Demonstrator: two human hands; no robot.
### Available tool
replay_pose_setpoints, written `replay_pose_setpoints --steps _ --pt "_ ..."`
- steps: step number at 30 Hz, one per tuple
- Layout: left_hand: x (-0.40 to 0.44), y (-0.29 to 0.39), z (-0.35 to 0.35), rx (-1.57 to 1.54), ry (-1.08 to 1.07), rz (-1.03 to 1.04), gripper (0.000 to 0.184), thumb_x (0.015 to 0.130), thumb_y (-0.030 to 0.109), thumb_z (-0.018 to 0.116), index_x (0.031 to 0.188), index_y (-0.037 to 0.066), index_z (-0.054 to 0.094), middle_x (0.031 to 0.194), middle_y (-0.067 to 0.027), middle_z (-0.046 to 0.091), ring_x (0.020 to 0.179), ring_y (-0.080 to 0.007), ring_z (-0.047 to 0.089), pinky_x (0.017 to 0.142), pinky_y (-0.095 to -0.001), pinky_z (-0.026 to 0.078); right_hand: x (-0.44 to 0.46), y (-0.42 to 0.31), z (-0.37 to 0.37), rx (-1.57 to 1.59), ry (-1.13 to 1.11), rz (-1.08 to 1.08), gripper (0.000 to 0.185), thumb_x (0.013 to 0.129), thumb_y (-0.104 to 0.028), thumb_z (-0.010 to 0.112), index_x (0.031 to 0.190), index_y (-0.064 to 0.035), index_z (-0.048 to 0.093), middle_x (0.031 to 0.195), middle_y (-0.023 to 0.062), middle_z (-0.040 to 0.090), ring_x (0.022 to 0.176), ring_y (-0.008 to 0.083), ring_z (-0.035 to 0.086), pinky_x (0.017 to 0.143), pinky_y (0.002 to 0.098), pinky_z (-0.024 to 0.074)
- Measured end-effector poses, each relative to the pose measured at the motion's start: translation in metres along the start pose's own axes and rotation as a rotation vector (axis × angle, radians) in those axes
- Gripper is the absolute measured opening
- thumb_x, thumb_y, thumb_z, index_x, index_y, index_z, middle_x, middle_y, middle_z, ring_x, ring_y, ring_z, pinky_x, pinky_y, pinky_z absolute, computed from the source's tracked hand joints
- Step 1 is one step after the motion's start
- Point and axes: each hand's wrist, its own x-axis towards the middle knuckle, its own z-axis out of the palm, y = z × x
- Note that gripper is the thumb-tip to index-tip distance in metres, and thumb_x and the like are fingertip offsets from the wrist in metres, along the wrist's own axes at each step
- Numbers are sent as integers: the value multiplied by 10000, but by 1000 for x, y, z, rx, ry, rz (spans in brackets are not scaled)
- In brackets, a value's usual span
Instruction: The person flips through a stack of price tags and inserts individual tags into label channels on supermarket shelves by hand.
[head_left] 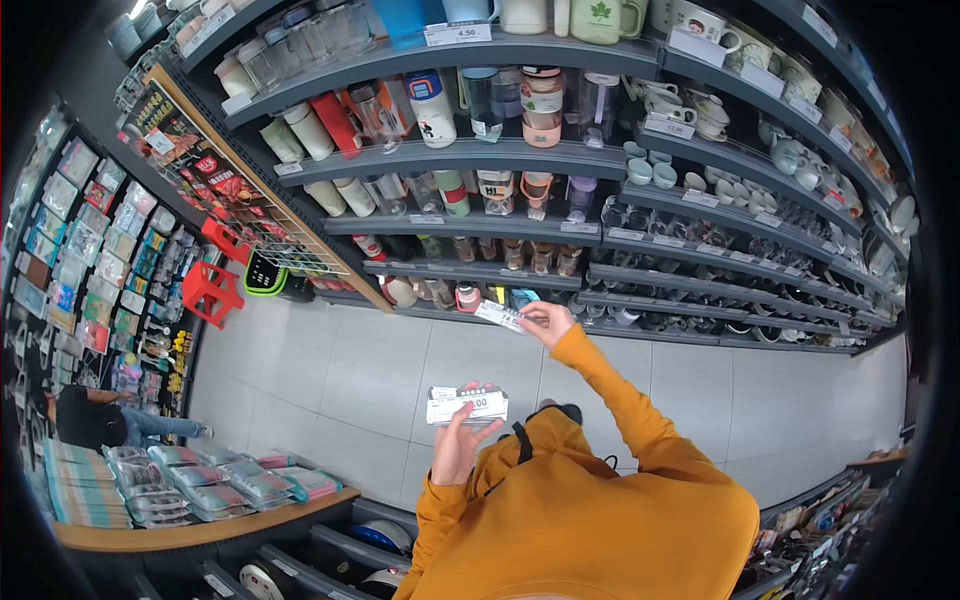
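Observation:
In my left hand is a stack of white price labels, held in front of my body with the thumb pressed on top. My right hand reaches forward and pinches a single white price label by its right end. That label is held out before the lower shelves, near a pink bottle. Whether it touches the shelf edge I cannot tell. Above it, shelves carry tumblers and bottles, among them a white bottle with a blue lid. A price label sits on the top shelf edge.
Cups and teapots fill the shelves on the right. Red stools and a green-rimmed basket stand at the left end. A display counter with packaged goods lies behind left. Another person is at the far left.

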Motion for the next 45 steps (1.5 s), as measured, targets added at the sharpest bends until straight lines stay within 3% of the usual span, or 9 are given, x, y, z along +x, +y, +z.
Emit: replay_pose_setpoints --steps 6,10,20,23,27,34,38,41,45 --pt "28 19 -4 -43 -57 -119 386 941 182 536 1295 45 465 1289 -139 540 1138 -225 560 893 -378 522 61 119 6 -296 27 242 238 828 -266 690 1004 -105 700 932 122 718 857 286 688 759 360 526" --pt "60 31 -3 -13 -58 -168 404 944 208 539 1306 46 458 1285 -131 545 1146 -226 561 894 -371 519 114 122 -5 -374 149 140 173 830 -155 669 975 -62 659 872 158 706 841 271 702 732 344 532" --pt "171 77 29 2 -10 -185 385 945 211 530 1287 46 465 1278 -136 548 1122 -225 578 867 -352 531 275 121 -28 -579 235 49 147 910 -269 571 1029 -188 600 948 123 694 883 394 636 728 489 516" --pt "203 90 42 6 -1 -170 381 944 204 529 1283 42 466 1270 -139 553 1108 -228 586 850 -346 539 297 138 -24 -640 208 68 164 906 -293 585 1035 -197 615 940 136 691 869 398 637 715 490 518" --pt "235 98 50 -25 21 -126 376 942 190 529 1281 41 466 1247 -135 564 1089 -219 593 838 -348 550 316 170 -21 -602 123 -132 170 886 -285 627 1008 -175 669 871 141 692 808 355 660 696 421 526" --pt "266 103 56 -74 95 -113 370 946 191 519 1291 65 464 1269 -110 547 1102 -195 574 827 -312 539 321 182 -24 -320 37 30 214 889 -278 644 1027 -121 693 895 133 703 817 250 700 739 338 534" --pt "279 106 63 -92 103 -109 363 949 192 524 1279 50 475 1252 -122 561 1087 -191 577 829 -335 526 315 168 -30 -362 34 68 212 899 -272 629 1009 -107 703 937 129 703 835 271 689 763 336 527" --pt "285 109 67 -61 86 -115 364 948 194 528 1278 50 478 1251 -121 562 1085 -189 578 828 -336 526 316 167 -33 -551 59 -133 213 901 -280 616 1003 -116 708 960 119 704 879 298 669 804 343 513" --pt "289 112 70 -28 71 -114 361 946 192 533 1273 48 481 1248 -121 567 1074 -193 583 821 -338 530 322 171 -33 -603 -30 -149 210 901 -289 603 981 -123 705 963 104 700 896 316 651 808 361 502"
